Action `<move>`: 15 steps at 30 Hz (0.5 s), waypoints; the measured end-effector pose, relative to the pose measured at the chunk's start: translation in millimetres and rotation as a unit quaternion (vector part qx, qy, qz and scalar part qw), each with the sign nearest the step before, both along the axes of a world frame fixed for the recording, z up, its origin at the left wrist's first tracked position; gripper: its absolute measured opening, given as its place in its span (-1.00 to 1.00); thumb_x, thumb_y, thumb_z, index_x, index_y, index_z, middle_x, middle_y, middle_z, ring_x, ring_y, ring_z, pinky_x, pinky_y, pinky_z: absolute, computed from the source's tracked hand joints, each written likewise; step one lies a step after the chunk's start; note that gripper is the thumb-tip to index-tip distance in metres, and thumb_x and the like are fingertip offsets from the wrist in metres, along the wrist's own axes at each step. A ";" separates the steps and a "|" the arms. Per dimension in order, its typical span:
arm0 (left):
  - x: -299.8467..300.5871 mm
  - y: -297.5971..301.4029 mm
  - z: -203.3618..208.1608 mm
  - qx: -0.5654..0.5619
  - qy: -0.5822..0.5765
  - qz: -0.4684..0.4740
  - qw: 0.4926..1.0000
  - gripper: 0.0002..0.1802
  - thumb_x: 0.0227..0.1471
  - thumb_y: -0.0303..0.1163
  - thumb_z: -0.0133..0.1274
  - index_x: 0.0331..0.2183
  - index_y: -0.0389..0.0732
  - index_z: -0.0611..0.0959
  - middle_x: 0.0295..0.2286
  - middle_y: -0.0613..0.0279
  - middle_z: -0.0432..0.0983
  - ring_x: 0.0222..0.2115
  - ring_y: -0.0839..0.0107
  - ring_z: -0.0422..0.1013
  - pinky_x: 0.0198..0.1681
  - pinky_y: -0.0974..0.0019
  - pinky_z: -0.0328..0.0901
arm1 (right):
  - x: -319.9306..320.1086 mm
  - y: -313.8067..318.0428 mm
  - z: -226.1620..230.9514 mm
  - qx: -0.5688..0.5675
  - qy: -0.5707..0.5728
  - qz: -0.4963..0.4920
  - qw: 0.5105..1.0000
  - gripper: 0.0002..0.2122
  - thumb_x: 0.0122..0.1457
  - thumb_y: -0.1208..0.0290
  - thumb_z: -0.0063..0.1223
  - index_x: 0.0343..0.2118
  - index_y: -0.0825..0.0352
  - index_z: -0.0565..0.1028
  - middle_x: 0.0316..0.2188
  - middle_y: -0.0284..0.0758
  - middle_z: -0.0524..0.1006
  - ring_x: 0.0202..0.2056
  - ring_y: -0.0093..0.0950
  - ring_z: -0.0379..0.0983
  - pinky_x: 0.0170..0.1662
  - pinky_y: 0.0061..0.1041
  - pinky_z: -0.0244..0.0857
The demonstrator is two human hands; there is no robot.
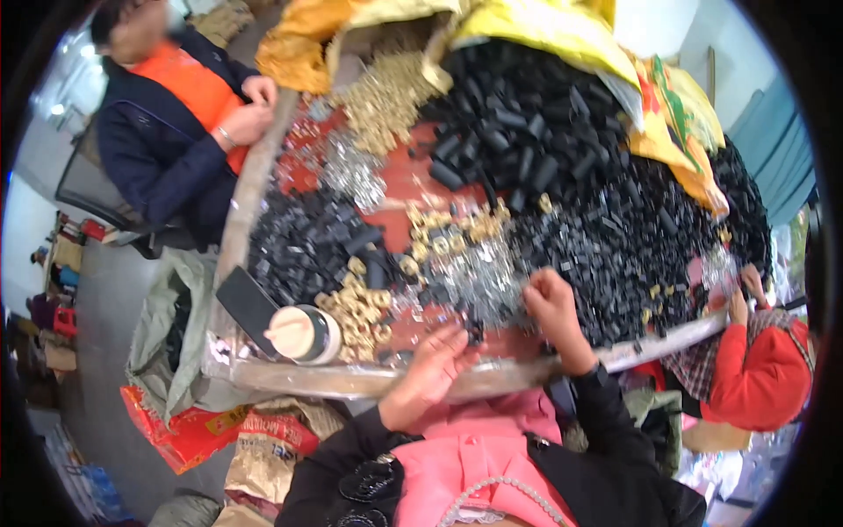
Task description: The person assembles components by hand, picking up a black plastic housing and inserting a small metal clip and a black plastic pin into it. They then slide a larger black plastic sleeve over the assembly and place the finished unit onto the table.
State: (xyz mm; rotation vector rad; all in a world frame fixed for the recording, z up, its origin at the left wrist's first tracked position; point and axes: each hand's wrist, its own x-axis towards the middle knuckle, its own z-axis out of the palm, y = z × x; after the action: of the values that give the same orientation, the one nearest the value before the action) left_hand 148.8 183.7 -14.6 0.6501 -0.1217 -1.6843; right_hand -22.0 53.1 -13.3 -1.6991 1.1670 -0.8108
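My left hand (432, 362) is over the table's near edge, palm turned up, with a small black plastic piece (475, 333) pinched at its fingertips. To its right, my right hand (553, 306) is raised with the fingers curled together. Anything inside that grip is hidden or too small to name. Just beyond both hands lies a heap of small shiny metal pieces (481, 274). Tan ring-shaped parts (356, 312) are piled left of my left hand, and small black parts (606, 299) spread to the right of my right hand.
A lidded tub (320, 335) and a dark phone (248, 303) sit at the table's near-left corner. Large black cylinders (505, 123) spill from a yellow sack (544, 22) at the back. One person (167, 114) works at far left, another (760, 369) at right. Sacks (180, 325) stand on the floor.
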 end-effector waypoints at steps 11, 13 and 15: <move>-17.0 -0.1 -23.4 -0.075 0.046 0.042 0.995 -0.73 -0.02 -0.49 -0.14 -0.21 -0.33 0.37 -0.24 0.16 0.36 -0.22 0.34 0.32 -0.06 0.29 0.18 | 21.9 54.5 3.9 -0.010 -0.066 0.086 0.994 -0.91 0.00 0.57 -0.13 -0.39 0.41 0.36 -0.72 -0.42 0.37 -0.65 -0.69 0.32 -0.61 -0.69 0.18; -19.5 1.6 -21.3 -0.077 0.051 0.044 0.995 -0.74 -0.02 -0.48 -0.14 -0.21 -0.31 0.38 -0.25 0.18 0.36 -0.22 0.36 0.31 -0.05 0.27 0.16 | 21.1 57.2 6.7 -0.066 -0.030 0.095 0.993 -0.91 0.02 0.57 -0.15 -0.39 0.41 0.36 -0.72 -0.40 0.38 -0.63 -0.68 0.34 -0.59 -0.69 0.19; -21.2 2.1 -17.4 -0.074 0.058 0.029 0.995 -0.75 -0.02 -0.48 -0.14 -0.22 -0.31 0.39 -0.25 0.19 0.36 -0.23 0.37 0.31 -0.05 0.26 0.16 | 21.4 63.4 13.2 -0.075 0.000 0.074 0.994 -0.92 0.02 0.57 -0.16 -0.40 0.40 0.35 -0.70 -0.36 0.39 -0.60 -0.64 0.37 -0.57 -0.67 0.21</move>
State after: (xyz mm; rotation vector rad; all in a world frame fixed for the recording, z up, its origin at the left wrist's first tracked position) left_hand 127.6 185.8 -32.0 0.4401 -0.1432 -1.6364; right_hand -0.6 116.5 -0.1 -1.8851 0.9883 -0.8235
